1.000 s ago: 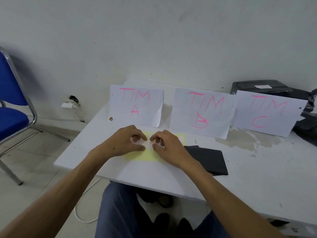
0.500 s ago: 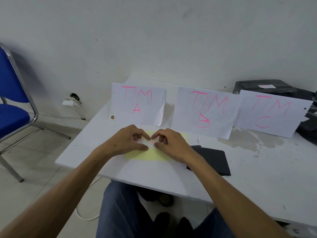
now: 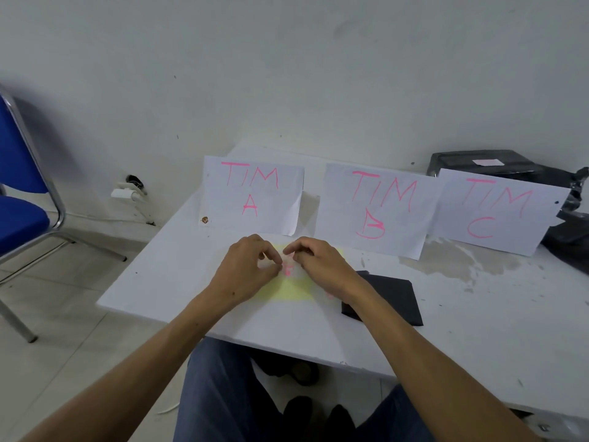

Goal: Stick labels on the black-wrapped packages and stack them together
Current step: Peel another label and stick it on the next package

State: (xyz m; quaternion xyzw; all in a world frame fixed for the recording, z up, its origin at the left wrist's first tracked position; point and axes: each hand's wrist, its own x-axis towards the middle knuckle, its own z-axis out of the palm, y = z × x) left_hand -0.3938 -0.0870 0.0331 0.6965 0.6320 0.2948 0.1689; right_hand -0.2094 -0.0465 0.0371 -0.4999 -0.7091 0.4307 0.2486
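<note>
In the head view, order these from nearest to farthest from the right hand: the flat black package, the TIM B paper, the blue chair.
From the right hand:
1. flat black package, just beside the wrist, on its right.
2. TIM B paper, behind the hand, at the wall side.
3. blue chair, far left, off the table.

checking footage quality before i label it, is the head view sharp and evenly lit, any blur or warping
Head view: light is soft and dim, no glare; the hands and the small label between them look slightly soft; the wide lens bends the table edge and the blue chair; the pink lettering on the paper signs reads clearly.
</note>
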